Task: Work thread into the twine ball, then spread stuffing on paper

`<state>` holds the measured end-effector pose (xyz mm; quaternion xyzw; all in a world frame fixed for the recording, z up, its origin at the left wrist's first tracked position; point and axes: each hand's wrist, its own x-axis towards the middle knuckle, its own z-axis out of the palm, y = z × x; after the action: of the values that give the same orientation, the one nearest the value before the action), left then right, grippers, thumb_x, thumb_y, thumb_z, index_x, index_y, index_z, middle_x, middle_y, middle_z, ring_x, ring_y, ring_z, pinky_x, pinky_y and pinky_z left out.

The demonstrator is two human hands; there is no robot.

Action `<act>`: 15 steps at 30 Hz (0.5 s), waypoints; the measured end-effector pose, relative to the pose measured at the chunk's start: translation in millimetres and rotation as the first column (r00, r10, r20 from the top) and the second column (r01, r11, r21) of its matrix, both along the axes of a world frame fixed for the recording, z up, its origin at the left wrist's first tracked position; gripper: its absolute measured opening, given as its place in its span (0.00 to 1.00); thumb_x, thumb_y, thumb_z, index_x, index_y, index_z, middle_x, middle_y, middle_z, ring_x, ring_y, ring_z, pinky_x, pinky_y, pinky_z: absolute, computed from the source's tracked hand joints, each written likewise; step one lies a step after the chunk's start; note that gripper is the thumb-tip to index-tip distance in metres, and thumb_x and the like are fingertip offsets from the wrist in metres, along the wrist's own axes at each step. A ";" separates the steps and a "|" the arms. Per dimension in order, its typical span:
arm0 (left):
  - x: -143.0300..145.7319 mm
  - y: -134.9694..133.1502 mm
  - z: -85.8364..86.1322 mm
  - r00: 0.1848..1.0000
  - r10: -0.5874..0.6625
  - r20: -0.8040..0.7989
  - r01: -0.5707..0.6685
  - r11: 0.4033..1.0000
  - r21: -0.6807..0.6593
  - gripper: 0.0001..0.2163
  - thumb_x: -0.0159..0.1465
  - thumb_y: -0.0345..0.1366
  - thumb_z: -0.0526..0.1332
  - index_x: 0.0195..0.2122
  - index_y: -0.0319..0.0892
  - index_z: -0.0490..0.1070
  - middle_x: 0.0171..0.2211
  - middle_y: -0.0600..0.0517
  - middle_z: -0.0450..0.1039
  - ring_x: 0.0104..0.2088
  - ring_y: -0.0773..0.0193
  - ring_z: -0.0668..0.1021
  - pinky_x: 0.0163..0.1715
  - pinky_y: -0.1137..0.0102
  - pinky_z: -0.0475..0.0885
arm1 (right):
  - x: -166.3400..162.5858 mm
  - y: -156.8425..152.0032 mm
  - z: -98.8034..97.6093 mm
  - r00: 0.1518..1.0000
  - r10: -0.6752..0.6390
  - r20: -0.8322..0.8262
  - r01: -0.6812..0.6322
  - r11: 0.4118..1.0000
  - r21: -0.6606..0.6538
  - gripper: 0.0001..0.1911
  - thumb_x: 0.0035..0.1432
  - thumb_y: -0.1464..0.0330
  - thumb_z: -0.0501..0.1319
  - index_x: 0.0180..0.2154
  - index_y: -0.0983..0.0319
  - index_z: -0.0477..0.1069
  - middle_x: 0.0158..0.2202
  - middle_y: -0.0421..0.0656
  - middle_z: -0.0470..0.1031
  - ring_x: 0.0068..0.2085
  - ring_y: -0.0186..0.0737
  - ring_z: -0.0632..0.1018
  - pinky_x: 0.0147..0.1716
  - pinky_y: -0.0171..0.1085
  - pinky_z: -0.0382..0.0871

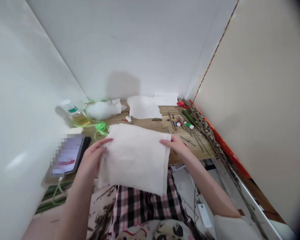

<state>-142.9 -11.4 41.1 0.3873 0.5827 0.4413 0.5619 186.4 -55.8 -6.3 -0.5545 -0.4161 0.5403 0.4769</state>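
A thin white sheet, like paper or cloth (pixel 137 156), hangs spread out above my lap and the table's front edge. My left hand (pixel 96 153) pinches its left side near the upper corner. At the upper right corner my right hand (pixel 173 145) grips the sheet between thumb and fingers. Behind it on the table lie torn white paper pieces (pixel 145 107), and a bundle of bright green cord (pixel 100 127) sits just beyond my left hand. The sheet hides part of the table and my lap.
A phone or tablet (pixel 67 155) with a cable leans at the left, near a bottle of yellow liquid (pixel 81 119) and white fluffy stuffing (pixel 101 110). Sticks, a green-white tube (pixel 188 125) and a green stem piece (pixel 188 117) lie right, beside dried branches (pixel 205 128). White walls enclose the table.
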 end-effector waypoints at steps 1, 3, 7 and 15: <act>0.2 3.6 -7.5 0.999 -0.025 -0.035 0.025 1.000 0.016 0.24 0.42 0.38 0.67 0.43 0.40 0.79 0.27 0.54 0.75 0.22 0.69 0.68 0.21 0.75 0.61 | 4.8 9.6 -1.9 0.999 -0.045 0.003 0.045 0.998 0.037 0.23 0.44 0.55 0.72 0.39 0.62 0.76 0.39 0.46 0.82 0.36 0.44 0.80 0.37 0.39 0.74; 1.9 9.0 -22.6 0.990 -0.080 -0.116 0.089 0.993 0.080 0.24 0.44 0.41 0.68 0.44 0.38 0.79 0.28 0.53 0.75 0.23 0.70 0.67 0.23 0.75 0.61 | 12.8 28.4 -7.2 0.987 -0.147 0.062 0.139 0.982 0.126 0.21 0.45 0.56 0.70 0.38 0.62 0.75 0.38 0.46 0.82 0.36 0.44 0.80 0.36 0.40 0.74; 6.6 16.8 -47.1 0.962 -0.121 -0.247 0.150 0.983 0.103 0.27 0.51 0.45 0.65 0.51 0.37 0.76 0.24 0.55 0.72 0.21 0.70 0.64 0.22 0.74 0.56 | 17.4 56.4 -20.2 0.930 -0.203 0.306 0.151 0.971 0.184 0.14 0.51 0.61 0.64 0.38 0.63 0.72 0.36 0.45 0.82 0.36 0.42 0.80 0.39 0.40 0.74; 4.1 23.6 -57.2 0.702 -0.024 -0.711 0.264 0.937 0.229 0.28 0.58 0.51 0.60 0.55 0.40 0.72 0.42 0.44 0.75 0.35 0.56 0.77 0.37 0.64 0.71 | -9.0 35.3 -15.7 0.540 -0.196 0.818 -0.021 0.969 0.247 0.18 0.61 0.67 0.59 0.53 0.64 0.68 0.51 0.52 0.76 0.51 0.48 0.77 0.52 0.45 0.69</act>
<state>-138.8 12.2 -16.0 0.6542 0.6407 0.3030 0.2640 177.4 -20.5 -22.0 -0.7066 -0.6231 0.1343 0.3071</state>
